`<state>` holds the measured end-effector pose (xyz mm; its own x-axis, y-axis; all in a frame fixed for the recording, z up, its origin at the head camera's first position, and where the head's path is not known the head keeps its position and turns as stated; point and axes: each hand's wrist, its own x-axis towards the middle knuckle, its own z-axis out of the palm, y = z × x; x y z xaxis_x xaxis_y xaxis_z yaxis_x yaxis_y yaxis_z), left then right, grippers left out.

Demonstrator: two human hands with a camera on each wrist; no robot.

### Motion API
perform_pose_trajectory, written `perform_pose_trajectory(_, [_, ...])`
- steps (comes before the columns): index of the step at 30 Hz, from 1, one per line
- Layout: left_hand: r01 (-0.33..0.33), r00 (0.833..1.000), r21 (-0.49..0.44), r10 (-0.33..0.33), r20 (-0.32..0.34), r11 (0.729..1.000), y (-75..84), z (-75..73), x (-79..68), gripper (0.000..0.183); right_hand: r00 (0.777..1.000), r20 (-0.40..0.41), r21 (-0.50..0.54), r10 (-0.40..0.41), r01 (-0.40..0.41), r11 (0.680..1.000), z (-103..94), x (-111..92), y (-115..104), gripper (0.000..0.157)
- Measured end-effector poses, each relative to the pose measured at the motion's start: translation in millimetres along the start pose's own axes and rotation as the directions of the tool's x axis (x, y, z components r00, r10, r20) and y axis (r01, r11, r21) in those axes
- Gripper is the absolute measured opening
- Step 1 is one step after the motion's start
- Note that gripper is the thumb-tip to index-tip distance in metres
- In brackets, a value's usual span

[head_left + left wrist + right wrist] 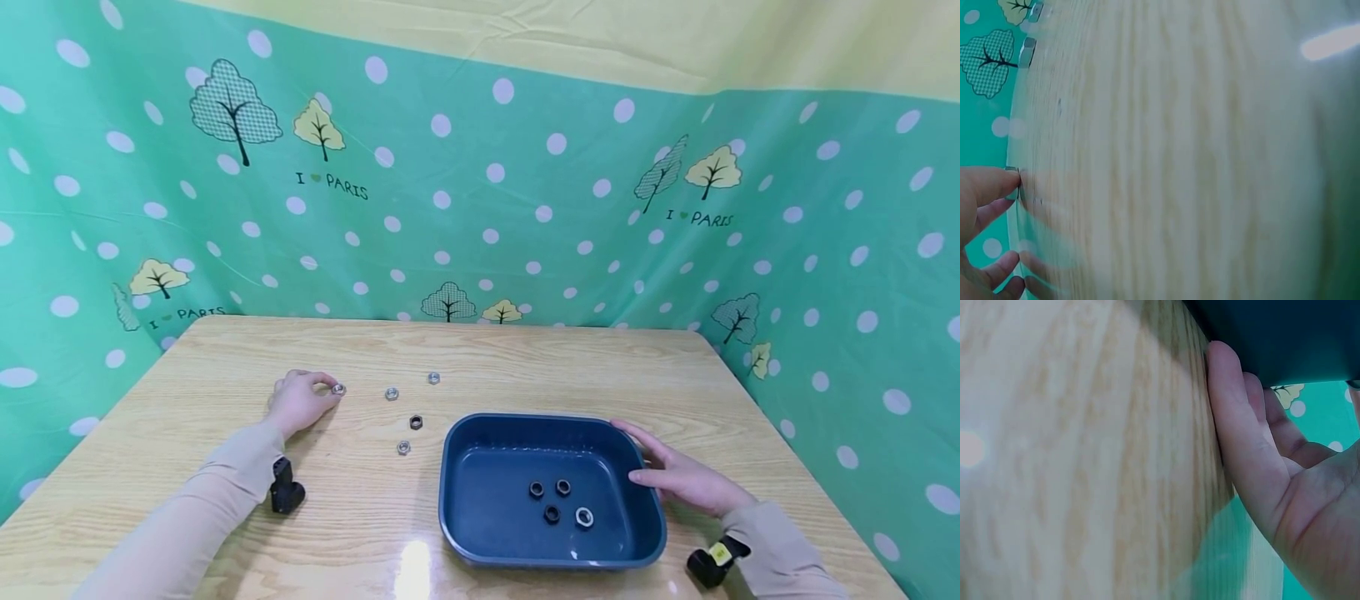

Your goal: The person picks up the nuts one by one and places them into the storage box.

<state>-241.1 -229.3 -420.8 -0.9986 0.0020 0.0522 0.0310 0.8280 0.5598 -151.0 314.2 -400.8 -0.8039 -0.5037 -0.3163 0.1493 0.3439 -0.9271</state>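
Note:
At the left of the table my left hand (pixel 302 402) pinches a silver hex nut (pixel 339 389) between thumb and finger, right at the wood. In the left wrist view this nut (pixel 1012 192) is partly covered by the fingers. My right hand (pixel 686 479) grips the right side of a blue plastic basin (pixel 552 560), thumb over the rim and fingers along the outer wall. Lying in the basin are several nuts, most of them dark, such as one dark nut (pixel 552 514), plus a larger silver nut (pixel 584 517).
Between left hand and basin, several loose nuts lie on the wooden table (pixel 345 517): silver nuts (pixel 392 393) and a dark nut (pixel 416 422). A green dotted cloth (pixel 465 158) hangs behind the table and along its sides.

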Motion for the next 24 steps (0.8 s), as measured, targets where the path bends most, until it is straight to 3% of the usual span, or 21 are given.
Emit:
perform_pose_trajectory(15, [0.018,1.0,-0.003,-0.018,0.006,1.0,-1.5,-2.0,-4.3,0.032,1.0,-0.007,-0.014,-0.002,0.002,1.0,1.5,-0.4,-2.0,0.073])
perform_pose_trajectory(24, [-0.015,1.0,-0.004,0.015,-0.018,1.0,-2.2,-0.9,-3.6,0.028,1.0,-0.013,-0.018,0.001,-0.002,1.0,1.0,0.3,-0.5,0.073])
